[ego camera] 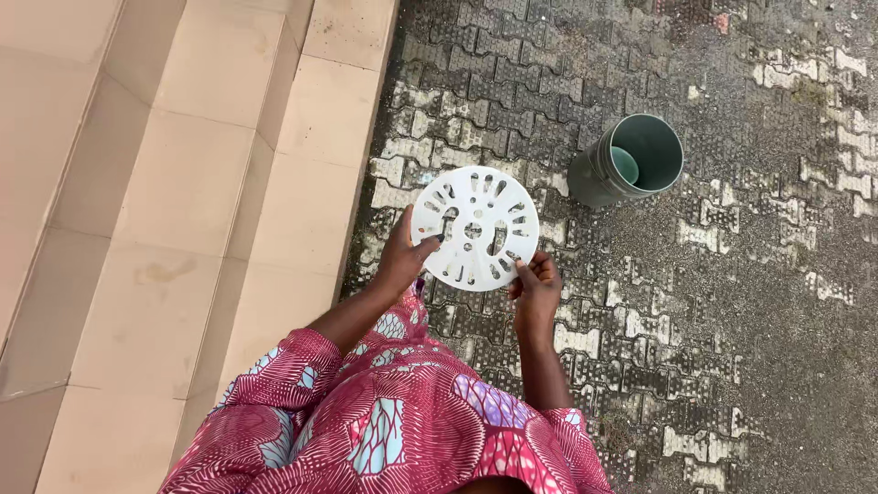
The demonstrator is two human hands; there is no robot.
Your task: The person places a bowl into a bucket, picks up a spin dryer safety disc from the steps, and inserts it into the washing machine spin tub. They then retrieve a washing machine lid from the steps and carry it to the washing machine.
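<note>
I hold a round white plastic disc (476,228) with slots and holes cut through it, flat side up, in front of me. My left hand (404,258) grips its left rim, with the thumb on top. My right hand (535,285) pinches the lower right rim with the fingertips. Beyond the disc a grey-green plastic bucket (631,161) stands on the paving, its mouth tilted toward me, with a smaller pale cup-like object inside.
Dark, worn interlocking paving stones (713,293) cover the ground to the right. Beige tiled steps (210,183) run along the left side. My pink patterned clothing (393,421) fills the bottom centre.
</note>
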